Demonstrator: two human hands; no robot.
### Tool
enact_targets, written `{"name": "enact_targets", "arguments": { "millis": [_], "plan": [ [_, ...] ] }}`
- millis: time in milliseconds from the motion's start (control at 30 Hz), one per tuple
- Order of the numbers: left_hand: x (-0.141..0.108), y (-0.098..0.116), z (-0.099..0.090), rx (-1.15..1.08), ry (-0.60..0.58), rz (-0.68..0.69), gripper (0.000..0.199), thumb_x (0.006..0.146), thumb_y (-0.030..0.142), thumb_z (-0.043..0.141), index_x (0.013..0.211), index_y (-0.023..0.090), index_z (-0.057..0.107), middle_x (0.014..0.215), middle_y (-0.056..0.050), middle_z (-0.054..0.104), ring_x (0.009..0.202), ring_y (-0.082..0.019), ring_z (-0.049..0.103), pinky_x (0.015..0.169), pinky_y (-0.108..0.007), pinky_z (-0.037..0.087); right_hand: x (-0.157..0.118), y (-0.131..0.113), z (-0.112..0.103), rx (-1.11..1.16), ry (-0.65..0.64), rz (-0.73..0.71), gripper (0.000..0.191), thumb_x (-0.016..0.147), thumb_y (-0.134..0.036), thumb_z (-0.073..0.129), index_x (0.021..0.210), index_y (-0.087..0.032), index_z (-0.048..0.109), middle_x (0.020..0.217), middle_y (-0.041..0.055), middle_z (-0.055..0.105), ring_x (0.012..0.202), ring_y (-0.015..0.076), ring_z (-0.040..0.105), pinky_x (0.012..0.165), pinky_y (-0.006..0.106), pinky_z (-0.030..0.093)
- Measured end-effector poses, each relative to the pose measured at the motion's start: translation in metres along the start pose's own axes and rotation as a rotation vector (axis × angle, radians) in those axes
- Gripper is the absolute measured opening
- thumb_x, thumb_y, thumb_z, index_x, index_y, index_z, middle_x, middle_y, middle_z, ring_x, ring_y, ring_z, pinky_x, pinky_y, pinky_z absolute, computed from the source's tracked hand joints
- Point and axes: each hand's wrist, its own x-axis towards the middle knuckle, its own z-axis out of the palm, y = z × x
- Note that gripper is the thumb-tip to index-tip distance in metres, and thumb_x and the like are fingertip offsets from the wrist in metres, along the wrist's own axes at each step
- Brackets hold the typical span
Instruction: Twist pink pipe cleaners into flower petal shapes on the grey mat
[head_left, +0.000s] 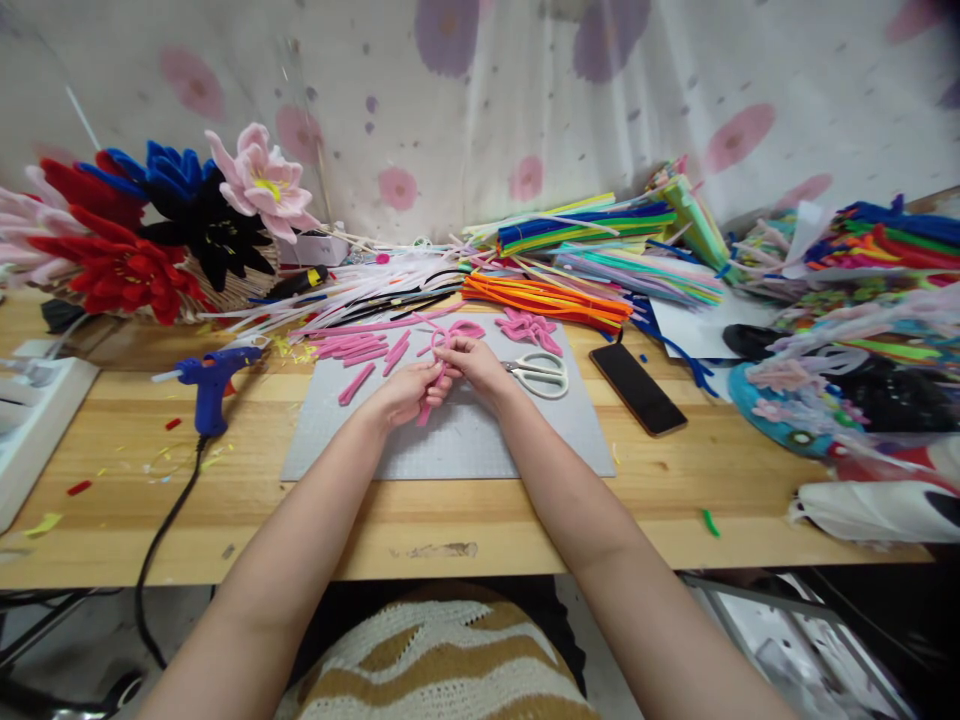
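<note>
A pink fuzzy stem (424,414) sits within both grips over the gray mat (450,458), its long axis roughly one to seven o'clock, lower end poking out at seven. The left hand (411,392) and right hand (472,364) pinch it closed, equally near. Pink strips (349,347) lie between nine and ten, scissors (546,374) at three.

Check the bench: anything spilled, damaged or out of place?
Yes, minor: red scraps and yellow scraps litter the tabletop around the blue glue gun, and a stray green piece lies toward the front right. A dark, rough mark near the front edge looks like surface damage.
</note>
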Motion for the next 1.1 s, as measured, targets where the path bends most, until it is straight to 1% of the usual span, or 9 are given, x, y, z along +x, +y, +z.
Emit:
{"name": "enact_targets", "arguments": {
  "millis": [67, 133, 300, 433, 567, 633, 700, 800, 1100],
  "plan": [
    [-0.001, 0.001, -0.002, 0.09, 0.013, -0.005, 0.025, 0.089, 0.022, 0.037, 0.074, 0.012, 0.054, 0.049, 0.006, 0.03, 0.037, -0.003, 0.023, 0.037, -0.014, 0.015, -0.002, -0.002, -0.001, 0.01, -0.047, 0.02, 0.036, 0.056, -0.041, 0.073, 0.061, -0.015, 0.049, 0.044, -0.007, 0.045, 0.04, 0.0029, 0.036, 0.041, 0.018, 0.021],
    [-0.004, 0.002, -0.005, 0.268, 0.076, 0.025, 0.025, 0.088, 0.026, 0.038, 0.073, 0.013, 0.053, 0.05, 0.006, 0.029, 0.039, -0.004, 0.021, 0.038, -0.016, 0.014, -0.003, -0.006, -0.004, 0.066, -0.064, 0.063, 0.035, 0.057, -0.04, 0.073, 0.062, -0.015, 0.049, 0.043, -0.0077, 0.043, 0.038, 0.0021, 0.034, 0.039, 0.018, 0.018],
    [-0.011, 0.005, -0.018, 0.845, 0.106, 0.261, 0.026, 0.086, 0.03, 0.039, 0.073, 0.015, 0.056, 0.059, 0.001, 0.043, 0.053, -0.009, 0.038, 0.052, -0.021, 0.031, -0.001, -0.011, -0.013, 0.191, 0.027, 0.178, 0.03, 0.057, -0.036, 0.072, 0.065, -0.014, 0.053, 0.043, -0.0093, 0.038, 0.036, 0.0002, 0.026, 0.037, 0.017, 0.011],
    [-0.012, 0.005, -0.023, 1.01, 0.084, 0.351, 0.028, 0.086, 0.029, 0.035, 0.075, 0.015, 0.057, 0.065, 0.0, 0.048, 0.063, -0.013, 0.045, 0.064, -0.026, 0.037, 0.003, -0.006, -0.007, 0.222, 0.194, 0.135, 0.026, 0.056, -0.027, 0.072, 0.061, -0.015, 0.05, 0.045, -0.0073, 0.044, 0.04, 0.0016, 0.034, 0.038, 0.016, 0.018],
    [-0.012, 0.002, -0.022, 0.828, 0.102, 0.305, 0.026, 0.084, 0.029, 0.039, 0.071, 0.015, 0.056, 0.057, 0.002, 0.042, 0.052, -0.01, 0.038, 0.054, -0.023, 0.034, 0.006, 0.001, 0.002, 0.265, 0.338, 0.039, 0.025, 0.06, -0.028, 0.07, 0.06, -0.016, 0.048, 0.046, -0.0078, 0.044, 0.041, 0.0022, 0.036, 0.041, 0.016, 0.025],
    [-0.013, 0.002, -0.023, 0.604, 0.086, 0.196, 0.022, 0.082, 0.03, 0.044, 0.069, 0.015, 0.054, 0.052, 0.004, 0.033, 0.044, -0.007, 0.029, 0.043, -0.019, 0.025, 0.004, 0.001, 0.002, 0.279, 0.284, 0.029, 0.025, 0.06, -0.03, 0.07, 0.061, -0.016, 0.05, 0.048, -0.0075, 0.045, 0.043, 0.0023, 0.037, 0.042, 0.016, 0.027],
    [-0.015, 0.003, -0.025, 0.378, 0.048, 0.076, 0.02, 0.08, 0.031, 0.049, 0.067, 0.015, 0.051, 0.05, 0.006, 0.027, 0.04, -0.005, 0.022, 0.039, -0.017, 0.014, 0.002, 0.0, -0.001, 0.311, 0.142, 0.051, 0.025, 0.06, -0.034, 0.071, 0.067, -0.016, 0.055, 0.054, -0.0066, 0.048, 0.045, 0.0025, 0.04, 0.043, 0.016, 0.03],
    [-0.018, 0.005, -0.029, 0.2, -0.049, -0.047, 0.02, 0.079, 0.031, 0.054, 0.067, 0.015, 0.05, 0.051, 0.008, 0.024, 0.039, -0.003, 0.017, 0.037, -0.015, 0.009, -0.001, -0.003, -0.005, 0.345, -0.03, 0.094, 0.027, 0.063, -0.036, 0.07, 0.081, -0.017, 0.063, 0.059, -0.0059, 0.048, 0.049, 0.0026, 0.041, 0.045, 0.016, 0.032],
    [-0.017, 0.008, -0.027, 0.11, -0.128, -0.099, 0.019, 0.08, 0.028, 0.052, 0.068, 0.014, 0.048, 0.052, 0.008, 0.021, 0.04, -0.002, 0.016, 0.035, -0.013, 0.01, 0.002, 0.004, -0.006, 0.437, -0.026, 0.136, 0.02, 0.069, -0.031, 0.067, 0.081, -0.015, 0.066, 0.055, -0.005, 0.045, 0.049, 0.0023, 0.04, 0.045, 0.014, 0.034]
  ]
}}
